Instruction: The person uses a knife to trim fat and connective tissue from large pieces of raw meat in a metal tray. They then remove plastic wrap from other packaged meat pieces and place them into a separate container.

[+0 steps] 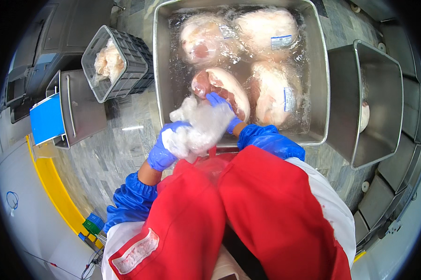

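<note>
A crumpled clear plastic bag (198, 128) is bunched between my two blue-gloved hands, over the near edge of a steel tub (326, 84). My left hand (162, 148) is closed on the bag's left side. Plastic partly covers my right hand (226, 113), whose fingers are closed on the bag's upper right, against the near side of an unwrapped piece of raw meat (229, 88). That piece is red with a pale fat layer and lies in the tub's water. Several plastic-wrapped pieces of meat (272, 88) with labels lie around it.
At the left stands a grey crate (142, 65) with crumpled plastic inside, beside a steel cart (86, 105) with a blue panel (48, 119). Another deep steel tub (381, 107) stands right, a pale piece (364, 116) inside. The floor (131, 140) is grey tile.
</note>
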Motion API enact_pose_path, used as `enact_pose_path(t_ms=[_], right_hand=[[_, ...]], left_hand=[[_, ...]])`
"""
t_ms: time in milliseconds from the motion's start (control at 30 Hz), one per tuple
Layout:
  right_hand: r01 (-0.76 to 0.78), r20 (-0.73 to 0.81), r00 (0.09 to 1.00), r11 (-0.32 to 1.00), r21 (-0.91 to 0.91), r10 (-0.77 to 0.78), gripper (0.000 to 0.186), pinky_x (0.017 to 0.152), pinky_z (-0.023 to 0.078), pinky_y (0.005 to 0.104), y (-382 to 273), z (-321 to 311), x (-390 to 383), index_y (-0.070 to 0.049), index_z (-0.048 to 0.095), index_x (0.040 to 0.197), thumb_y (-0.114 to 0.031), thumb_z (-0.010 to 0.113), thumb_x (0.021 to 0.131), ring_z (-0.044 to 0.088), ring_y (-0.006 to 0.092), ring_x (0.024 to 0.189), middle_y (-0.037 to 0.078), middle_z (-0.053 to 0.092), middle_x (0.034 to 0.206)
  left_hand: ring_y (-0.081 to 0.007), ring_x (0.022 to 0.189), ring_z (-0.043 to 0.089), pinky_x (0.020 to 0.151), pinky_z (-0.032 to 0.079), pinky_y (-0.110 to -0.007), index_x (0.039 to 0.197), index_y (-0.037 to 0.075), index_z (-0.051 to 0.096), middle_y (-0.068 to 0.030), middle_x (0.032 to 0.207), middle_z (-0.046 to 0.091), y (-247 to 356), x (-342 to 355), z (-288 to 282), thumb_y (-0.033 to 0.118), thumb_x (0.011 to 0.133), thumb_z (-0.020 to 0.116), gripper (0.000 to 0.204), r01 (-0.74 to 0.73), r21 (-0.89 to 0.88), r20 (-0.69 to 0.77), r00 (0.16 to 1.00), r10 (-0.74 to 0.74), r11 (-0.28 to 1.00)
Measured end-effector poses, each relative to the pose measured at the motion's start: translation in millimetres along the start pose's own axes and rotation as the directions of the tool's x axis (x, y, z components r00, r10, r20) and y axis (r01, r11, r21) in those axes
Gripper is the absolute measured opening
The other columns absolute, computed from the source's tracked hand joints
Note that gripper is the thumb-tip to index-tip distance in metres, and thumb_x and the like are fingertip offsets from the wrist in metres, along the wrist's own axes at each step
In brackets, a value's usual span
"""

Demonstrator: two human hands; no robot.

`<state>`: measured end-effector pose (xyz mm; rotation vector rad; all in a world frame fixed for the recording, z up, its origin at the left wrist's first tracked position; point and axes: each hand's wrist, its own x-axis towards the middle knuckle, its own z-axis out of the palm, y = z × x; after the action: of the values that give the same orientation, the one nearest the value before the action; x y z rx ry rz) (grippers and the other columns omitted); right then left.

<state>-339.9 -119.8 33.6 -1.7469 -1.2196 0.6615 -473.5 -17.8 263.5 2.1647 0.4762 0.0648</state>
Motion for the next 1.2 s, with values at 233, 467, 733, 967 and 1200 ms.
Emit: enact_pose_path(t_ms=[233, 467, 733, 967, 1200], right_hand=[[0.346, 0.411, 0.857, 0.938, -0.008, -0.312, 0.046, 0.096, 0.030, 0.0334, 47, 59, 20, -0.003, 0.042, 0.120, -0.009, 0.053, 0.076, 0.039, 0.0284, 0.112, 0.017, 0.039, 0.123], [-0.119, 0.245, 0.968, 0.960, 0.255, 0.055, 0.047, 0.094, 0.033, 0.0325, -3, 41, 27, -0.002, 0.040, 0.120, -0.007, 0.053, 0.075, 0.042, 0.0279, 0.109, 0.016, 0.042, 0.119], [-0.379, -0.040, 0.888, 0.778, 0.501, 0.459, 0.051, 0.089, 0.038, 0.0308, -52, -59, 29, 0.000, 0.036, 0.122, -0.002, 0.052, 0.073, 0.047, 0.0269, 0.103, 0.016, 0.046, 0.115], [-0.120, 0.097, 0.895, 0.027, 0.992, 0.434, 0.049, 0.089, 0.040, 0.0400, -95, -196, -11, -0.002, 0.033, 0.125, -0.032, 0.038, 0.087, 0.045, 0.0272, 0.109, 0.015, 0.043, 0.122], [-0.116, -0.280, 0.876, 0.737, 0.666, 0.391, 0.037, 0.090, 0.038, 0.0353, -72, -307, -72, -0.001, 0.037, 0.121, -0.014, 0.042, 0.087, 0.046, 0.0230, 0.106, 0.013, 0.047, 0.117]], left_hand=[[-0.0295, 0.081, 0.055, 0.075, 0.043, -0.034, 0.096, 0.006, 0.057, -0.0107, 0.092, 0.058, -11, 23, -3, 0.021, 0.057, 0.069, 0.043, -0.161, -0.217, 0.092, 0.979, 0.184, 0.963], [-0.0303, 0.080, 0.055, 0.071, 0.045, -0.037, 0.100, 0.003, 0.051, -0.0135, 0.089, 0.057, -46, 10, -18, 0.012, 0.065, 0.061, 0.037, -0.104, 0.192, -0.198, 0.970, 0.143, 0.976], [-0.0249, 0.100, 0.049, 0.086, 0.041, -0.045, 0.115, 0.011, 0.042, -0.0098, 0.112, 0.048, -10, 77, -39, 0.030, 0.083, 0.043, 0.037, -0.061, -0.997, -0.062, 0.997, 0.043, -0.037], [-0.0185, 0.072, 0.057, 0.072, 0.046, -0.033, 0.075, 0.000, 0.058, -0.0082, 0.074, 0.058, 131, 137, -38, 0.001, 0.071, 0.053, 0.006, -0.166, -0.985, -0.170, 0.971, 0.169, -0.037], [-0.0171, 0.075, 0.056, 0.070, 0.045, -0.030, 0.072, 0.002, 0.060, -0.0060, 0.075, 0.059, 188, 172, 29, 0.000, 0.065, 0.054, 0.010, -0.343, -0.842, -0.192, 0.912, 0.363, 0.416]])
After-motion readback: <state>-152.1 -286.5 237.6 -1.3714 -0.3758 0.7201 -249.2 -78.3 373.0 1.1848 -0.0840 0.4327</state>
